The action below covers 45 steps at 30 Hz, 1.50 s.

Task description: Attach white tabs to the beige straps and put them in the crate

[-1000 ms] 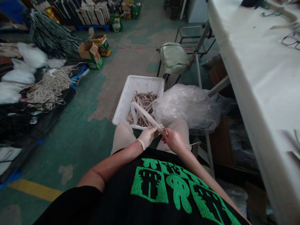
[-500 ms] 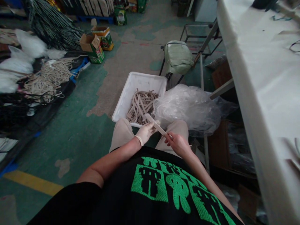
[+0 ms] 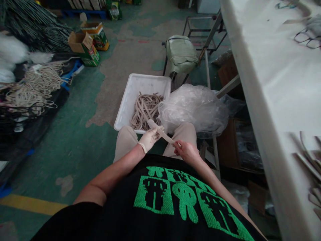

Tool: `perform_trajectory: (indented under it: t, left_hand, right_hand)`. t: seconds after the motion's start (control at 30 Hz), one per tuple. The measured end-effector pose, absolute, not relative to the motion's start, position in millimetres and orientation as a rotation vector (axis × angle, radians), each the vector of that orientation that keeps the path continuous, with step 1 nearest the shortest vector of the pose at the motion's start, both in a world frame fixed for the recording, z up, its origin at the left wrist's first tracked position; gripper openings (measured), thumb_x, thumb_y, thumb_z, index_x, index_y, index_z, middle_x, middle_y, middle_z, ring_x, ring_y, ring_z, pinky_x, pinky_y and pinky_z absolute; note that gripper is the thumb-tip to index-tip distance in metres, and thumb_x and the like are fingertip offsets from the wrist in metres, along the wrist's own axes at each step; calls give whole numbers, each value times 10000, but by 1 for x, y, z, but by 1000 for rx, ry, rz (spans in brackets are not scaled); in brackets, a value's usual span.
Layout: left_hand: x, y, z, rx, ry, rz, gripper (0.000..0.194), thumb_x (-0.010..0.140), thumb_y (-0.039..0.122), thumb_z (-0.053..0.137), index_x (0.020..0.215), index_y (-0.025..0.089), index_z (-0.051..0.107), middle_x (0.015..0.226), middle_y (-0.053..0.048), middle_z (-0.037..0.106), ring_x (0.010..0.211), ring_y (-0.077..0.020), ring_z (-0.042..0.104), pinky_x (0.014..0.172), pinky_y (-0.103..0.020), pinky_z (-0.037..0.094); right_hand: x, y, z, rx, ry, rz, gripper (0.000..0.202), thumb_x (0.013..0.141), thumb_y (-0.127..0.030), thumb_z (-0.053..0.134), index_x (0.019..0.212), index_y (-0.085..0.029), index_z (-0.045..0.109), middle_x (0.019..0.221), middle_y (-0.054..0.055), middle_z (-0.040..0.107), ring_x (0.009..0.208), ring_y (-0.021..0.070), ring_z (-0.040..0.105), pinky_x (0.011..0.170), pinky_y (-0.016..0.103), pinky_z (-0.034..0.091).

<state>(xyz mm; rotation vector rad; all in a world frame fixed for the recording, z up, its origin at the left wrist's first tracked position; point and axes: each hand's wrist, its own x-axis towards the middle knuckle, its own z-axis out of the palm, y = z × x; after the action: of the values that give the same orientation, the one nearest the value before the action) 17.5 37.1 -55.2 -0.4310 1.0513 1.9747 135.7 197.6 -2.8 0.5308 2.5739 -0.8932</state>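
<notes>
A pale, flat strap runs slantwise between my two hands, above my lap. My left hand, in a thin whitish glove, holds it partway along with the fingers closed around it; the strap's rounded far end sticks out past them. Closed on the near end is my bare right hand, its fingertips curled in. Just beyond my knees stands a white plastic bin, with a tangled heap of beige-grey straps inside. The strap's far end overlaps the heap in view; whether they touch I cannot tell.
Crumpled clear plastic sheeting lies right of the bin. A stool with a wrapped green seat stands behind. A white-covered table runs along the right, bearing eyeglasses. Cord bundles and open cartons are at left.
My view has turned slightly to the right, so the surroundings sit further left. Both hands keep the strap, which now bows a little between them.
</notes>
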Motion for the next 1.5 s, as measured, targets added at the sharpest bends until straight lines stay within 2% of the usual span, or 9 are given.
perform_trajectory:
  t: [0.33, 0.5, 0.6, 0.77, 0.9, 1.07, 1.2, 1.3, 1.5]
  left_hand:
    - [27, 47, -43, -418, 996, 1860, 206, 940, 231, 593, 945, 128, 772, 1047, -112, 771, 1005, -194, 702, 973, -321, 495]
    - [20, 36, -37, -496, 947, 1803, 278, 993, 213, 491, 962, 133, 755, 1003, -89, 768, 943, -158, 703, 943, -295, 497]
    - [33, 42, -43, -433, 931, 1764, 274, 985, 182, 486, 916, 132, 746, 879, -60, 755, 820, -151, 686, 894, -306, 499]
    - [44, 46, -42, -328, 890, 1820, 300, 972, 153, 441, 900, 147, 731, 910, -64, 745, 890, -173, 668, 949, -346, 483]
    - [39, 38, -40, -312, 639, 1700, 352, 991, 358, 439, 1023, 131, 706, 1028, -115, 737, 1001, -275, 678, 952, -463, 506]
    - [24, 42, -75, -757, 749, 1584, 578, 1007, 506, 362, 1208, 32, 624, 982, -208, 725, 917, -288, 709, 818, -399, 569]
    - [-18, 51, -96, -930, 906, 1827, 558, 1037, 456, 314, 1308, 24, 540, 774, -110, 705, 661, -177, 692, 672, -276, 572]
    - [-48, 54, -87, -907, 963, 2033, 417, 1057, 341, 315, 1339, 134, 541, 751, -38, 702, 585, -101, 662, 632, -197, 543]
    - [-29, 51, -51, -217, 1173, 2025, 446, 908, 339, 666, 1317, 168, 618, 821, -55, 748, 577, -105, 649, 606, -210, 523]
  right_hand:
    - [120, 215, -20, 552, 2693, -1508, 344, 1005, -406, 448, 1050, -195, 716, 837, 50, 772, 611, 169, 695, 593, 272, 540]
    - [143, 215, -21, 85, 3131, -1400, 268, 942, -278, 602, 1166, -233, 742, 1199, 99, 734, 1050, 241, 714, 888, 349, 583]
    - [143, 202, -18, -196, 3151, -1224, 360, 925, -140, 580, 1221, -282, 725, 1396, 65, 638, 1137, 224, 692, 916, 315, 578]
    - [128, 199, -23, -222, 3202, -1032, 440, 893, -52, 533, 1220, -275, 727, 1368, 64, 660, 1035, 209, 733, 827, 278, 588]
    - [119, 200, -16, -165, 3246, -1146, 413, 868, -36, 540, 1161, -244, 743, 1140, 58, 766, 942, 188, 745, 794, 251, 574]
    - [143, 200, 25, -258, 3030, -1681, 249, 918, -113, 573, 1073, -204, 746, 971, 51, 788, 848, 156, 741, 763, 233, 559]
    - [179, 207, 46, -107, 2594, -1834, 146, 943, -245, 628, 974, -216, 768, 861, 20, 787, 740, 134, 722, 704, 223, 552]
    - [197, 211, 39, 54, 2296, -1877, 220, 946, -363, 630, 923, -199, 775, 838, 22, 777, 698, 136, 692, 651, 231, 550]
    - [172, 220, 14, 295, 2101, -2156, 391, 934, -538, 579, 979, -193, 757, 1105, 86, 754, 765, 161, 679, 591, 257, 567]
